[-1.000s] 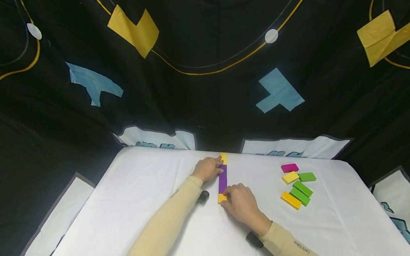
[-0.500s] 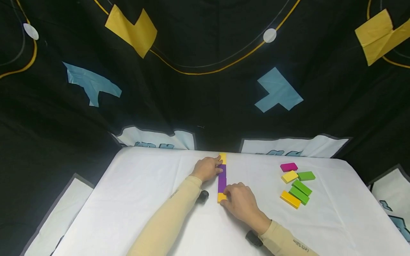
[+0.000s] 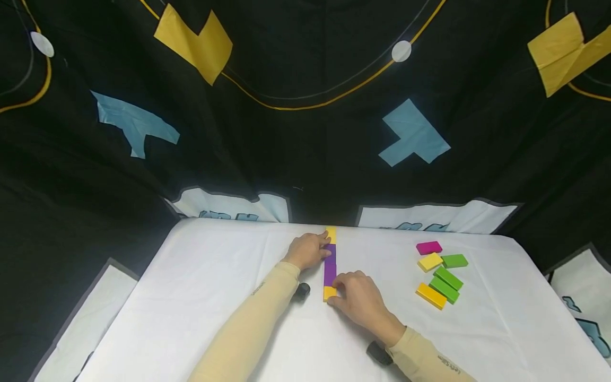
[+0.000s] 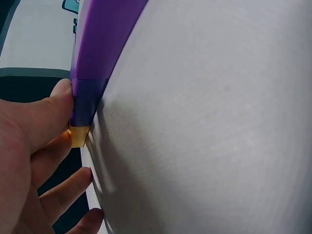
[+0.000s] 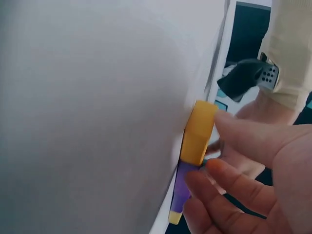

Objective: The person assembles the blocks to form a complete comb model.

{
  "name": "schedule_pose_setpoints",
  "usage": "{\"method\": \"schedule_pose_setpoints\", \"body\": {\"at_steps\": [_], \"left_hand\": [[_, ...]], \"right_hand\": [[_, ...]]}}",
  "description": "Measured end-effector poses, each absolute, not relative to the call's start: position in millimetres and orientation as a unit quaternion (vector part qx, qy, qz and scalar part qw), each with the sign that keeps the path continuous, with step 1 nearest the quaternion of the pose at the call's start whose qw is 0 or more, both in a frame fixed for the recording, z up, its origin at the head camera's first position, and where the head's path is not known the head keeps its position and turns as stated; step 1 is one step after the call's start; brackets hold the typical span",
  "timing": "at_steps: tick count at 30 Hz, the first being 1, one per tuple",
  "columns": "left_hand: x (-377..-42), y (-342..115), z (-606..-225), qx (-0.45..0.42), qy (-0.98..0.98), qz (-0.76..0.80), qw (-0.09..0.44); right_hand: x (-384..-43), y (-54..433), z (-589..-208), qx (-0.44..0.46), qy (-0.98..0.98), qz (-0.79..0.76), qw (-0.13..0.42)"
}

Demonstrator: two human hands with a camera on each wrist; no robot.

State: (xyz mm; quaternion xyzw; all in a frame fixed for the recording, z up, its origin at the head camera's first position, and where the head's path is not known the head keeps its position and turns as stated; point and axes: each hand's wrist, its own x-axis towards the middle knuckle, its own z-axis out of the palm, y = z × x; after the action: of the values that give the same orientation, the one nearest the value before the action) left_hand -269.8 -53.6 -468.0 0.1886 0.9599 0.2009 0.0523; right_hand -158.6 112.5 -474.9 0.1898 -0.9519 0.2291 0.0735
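Note:
A straight row of rectangular blocks runs away from me on the white table point(image 3: 200, 318). It has a yellow block point(image 3: 331, 233) at the far end, purple blocks point(image 3: 330, 270) in the middle and an orange-yellow block point(image 3: 330, 294) at the near end. My left hand point(image 3: 305, 250) rests at the far part, thumb on purple and index finger at the far yellow block, other fingers spread in the left wrist view. With thumb and index finger, my right hand point(image 3: 360, 298) pinches the near block point(image 5: 199, 134); its remaining fingers lie beside the purple part point(image 5: 180, 183).
Loose blocks lie to the right: a magenta block point(image 3: 429, 248), a pale yellow block point(image 3: 430, 261), a green block point(image 3: 454, 260) behind two more greens, and an orange-yellow block point(image 3: 431, 296). A black patterned curtain point(image 3: 305, 159) hangs behind the table's far edge.

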Motion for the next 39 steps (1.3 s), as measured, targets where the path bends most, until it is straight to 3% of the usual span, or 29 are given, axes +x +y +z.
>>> {"method": "schedule_pose_setpoints", "body": {"at_steps": [13, 24, 34, 39], "left_hand": [[-270, -53, -467, 0.185, 0.961, 0.198, 0.059], [-270, -54, -470, 0.181, 0.961, 0.200, 0.064], [-274, -55, -470, 0.182, 0.961, 0.200, 0.062], [-274, -53, -471, 0.184, 0.960, 0.201, 0.064]], "right_hand": [[-143, 159, -447, 0.089, -0.944, 0.317, 0.035], [-130, 225, -447, 0.080, -0.937, 0.318, 0.120], [-122, 268, -455, 0.044, -0.941, 0.302, 0.147], [-120, 281, -462, 0.024, -0.952, 0.276, 0.131]]}}
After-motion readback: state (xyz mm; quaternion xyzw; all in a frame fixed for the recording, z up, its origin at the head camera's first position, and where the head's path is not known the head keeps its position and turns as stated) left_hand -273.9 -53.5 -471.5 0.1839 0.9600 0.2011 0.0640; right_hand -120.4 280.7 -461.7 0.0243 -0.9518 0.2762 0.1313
